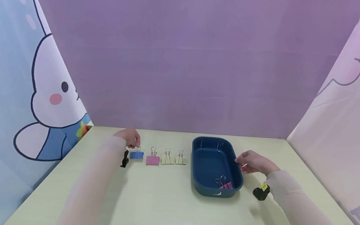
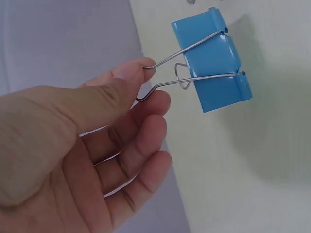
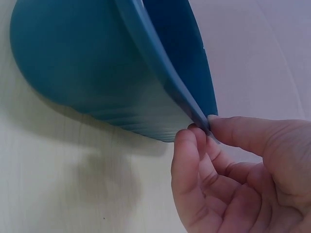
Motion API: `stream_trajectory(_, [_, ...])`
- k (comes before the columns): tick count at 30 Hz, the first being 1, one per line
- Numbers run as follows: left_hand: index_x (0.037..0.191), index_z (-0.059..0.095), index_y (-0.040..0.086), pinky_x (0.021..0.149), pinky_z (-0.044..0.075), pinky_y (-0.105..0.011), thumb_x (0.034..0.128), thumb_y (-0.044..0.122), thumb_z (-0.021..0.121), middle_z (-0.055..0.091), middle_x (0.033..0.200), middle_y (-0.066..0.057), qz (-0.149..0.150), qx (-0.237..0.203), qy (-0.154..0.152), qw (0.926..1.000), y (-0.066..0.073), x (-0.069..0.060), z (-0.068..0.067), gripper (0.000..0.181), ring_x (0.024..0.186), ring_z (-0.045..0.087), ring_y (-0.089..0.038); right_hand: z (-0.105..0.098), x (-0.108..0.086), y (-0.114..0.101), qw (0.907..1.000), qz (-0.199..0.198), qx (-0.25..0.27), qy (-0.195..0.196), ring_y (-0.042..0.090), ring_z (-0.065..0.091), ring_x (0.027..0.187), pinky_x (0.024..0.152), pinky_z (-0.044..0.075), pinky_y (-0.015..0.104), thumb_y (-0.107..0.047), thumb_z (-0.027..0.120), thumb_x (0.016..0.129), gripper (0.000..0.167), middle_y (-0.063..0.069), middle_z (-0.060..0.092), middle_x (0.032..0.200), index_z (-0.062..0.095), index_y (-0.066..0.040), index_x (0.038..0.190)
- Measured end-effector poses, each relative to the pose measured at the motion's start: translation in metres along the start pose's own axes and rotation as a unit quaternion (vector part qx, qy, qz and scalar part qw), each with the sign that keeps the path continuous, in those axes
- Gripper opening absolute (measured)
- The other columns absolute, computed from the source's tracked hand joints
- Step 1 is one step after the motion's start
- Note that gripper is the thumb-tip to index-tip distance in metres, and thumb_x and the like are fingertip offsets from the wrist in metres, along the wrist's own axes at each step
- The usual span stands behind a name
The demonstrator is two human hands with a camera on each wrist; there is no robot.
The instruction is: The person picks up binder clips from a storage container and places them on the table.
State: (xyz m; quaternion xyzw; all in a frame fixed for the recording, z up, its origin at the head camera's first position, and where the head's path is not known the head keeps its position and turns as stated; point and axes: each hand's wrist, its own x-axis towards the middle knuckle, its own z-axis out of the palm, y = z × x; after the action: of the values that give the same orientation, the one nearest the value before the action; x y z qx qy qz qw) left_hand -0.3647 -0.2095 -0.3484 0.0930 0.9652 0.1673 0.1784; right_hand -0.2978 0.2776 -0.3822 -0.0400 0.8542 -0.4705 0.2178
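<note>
While dark-blue tray (image 1: 205,191) holds pink binder clip (image 1: 226,185), left hand (image 1: 129,137) pinches blue clip (image 1: 136,155), right hand (image 1: 253,162) tray's rim (image 3: 169,83).

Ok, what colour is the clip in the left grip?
Blue clip with silver handles, clearest in the left wrist view.

Pale table (image 1: 159,207) beneath one blue tray (image 1: 203,190), a pink clip (image 1: 152,160), two yellow clips (image 1: 171,160).
</note>
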Motion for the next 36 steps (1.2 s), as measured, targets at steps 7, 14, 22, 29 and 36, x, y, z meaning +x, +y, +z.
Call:
stream_trajectory(7, [0.091, 0.07, 0.005, 0.071, 0.043, -0.033, 0.0923, 0.013, 0.065, 0.066, 0.073, -0.004, -0.006, -0.005, -0.021, 0.9997, -0.004, 0.009, 0.014, 0.01, 0.063, 0.053, -0.013, 0.001, 0.001, 0.001, 1.0, 0.006, -0.003, 0.004, 0.012, 0.056, 0.064, 0.062, 0.053, 0.024, -0.014, 0.05, 0.099, 0.031, 0.005, 0.059, 0.081, 0.054, 0.013, 0.115])
stream_trajectory(14, [0.087, 0.07, 0.007, 0.074, 0.043, -0.036, 0.0912, 0.014, 0.066, 0.063, 0.071, -0.002, -0.021, -0.011, -0.02, 0.9995, -0.002, 0.011, 0.02, 0.009, 0.065, 0.053, -0.015, 0.002, 0.0, 0.0, 0.9999, 0.01, -0.006, 0.006, 0.013, 0.057, 0.065, 0.063, 0.054, 0.024, -0.014, 0.05, 0.099, 0.033, 0.007, 0.06, 0.085, 0.054, 0.013, 0.116])
stream_trajectory(22, [0.09, 0.07, 0.007, 0.075, 0.042, -0.036, 0.0919, 0.014, 0.065, 0.061, 0.07, -0.001, -0.027, -0.004, -0.024, 0.9993, 0.001, 0.009, 0.02, 0.009, 0.065, 0.053, -0.015, 0.002, -0.001, -0.001, 0.9999, 0.013, -0.003, 0.005, 0.013, 0.057, 0.065, 0.063, 0.054, 0.024, -0.014, 0.05, 0.099, 0.031, 0.006, 0.06, 0.085, 0.055, 0.012, 0.115])
stream_trajectory(29, [0.094, 0.071, 0.006, 0.073, 0.044, -0.033, 0.0937, 0.013, 0.063, 0.066, 0.077, -0.006, -0.021, -0.004, -0.02, 0.9996, 0.002, 0.008, 0.018, 0.01, 0.065, 0.053, -0.014, 0.001, -0.001, -0.001, 0.9999, 0.012, -0.005, 0.005, 0.013, 0.057, 0.065, 0.063, 0.054, 0.024, -0.014, 0.05, 0.099, 0.032, 0.007, 0.06, 0.086, 0.055, 0.012, 0.115])
stream_trajectory(36, [0.116, 0.064, 0.001, 0.083, 0.052, -0.039, 0.0964, 0.019, 0.059, 0.065, 0.113, -0.019, -0.036, -0.002, -0.001, 0.9993, 0.021, -0.004, -0.006, 0.027, 0.095, 0.063, -0.028, -0.002, 0.0, -0.001, 1.0, 0.008, 0.001, -0.001, 0.011, 0.057, 0.063, 0.062, 0.053, 0.024, -0.013, 0.05, 0.098, 0.029, 0.005, 0.059, 0.082, 0.055, 0.012, 0.113])
